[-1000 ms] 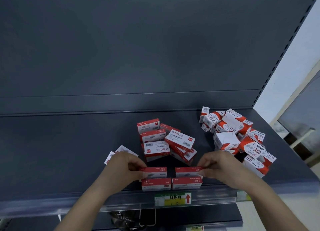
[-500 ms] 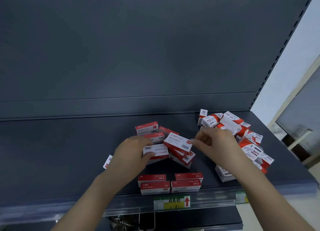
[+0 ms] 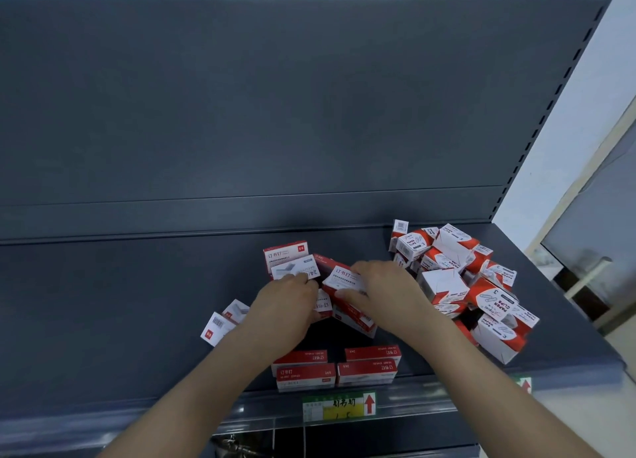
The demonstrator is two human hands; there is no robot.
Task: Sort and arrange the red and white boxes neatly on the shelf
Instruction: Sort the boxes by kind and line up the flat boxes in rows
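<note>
Fingers of left hand (image 3: 287, 304) and right hand (image 3: 385, 294) curled onto staple boxes (image 3: 344, 278) in loose middle heap
Mid-pick; next, lifting out, squaring beside neat row (image 3: 335, 366) nearer shelf (image 3: 103, 302) edge

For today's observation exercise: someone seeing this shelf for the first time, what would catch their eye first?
First, the two hands, left and right, reaching into the loose middle heap of red and white boxes. Next, the jumbled paper-clip pile at the shelf's right end. Last, the neat stacks at the front edge, above the price tag.
</note>
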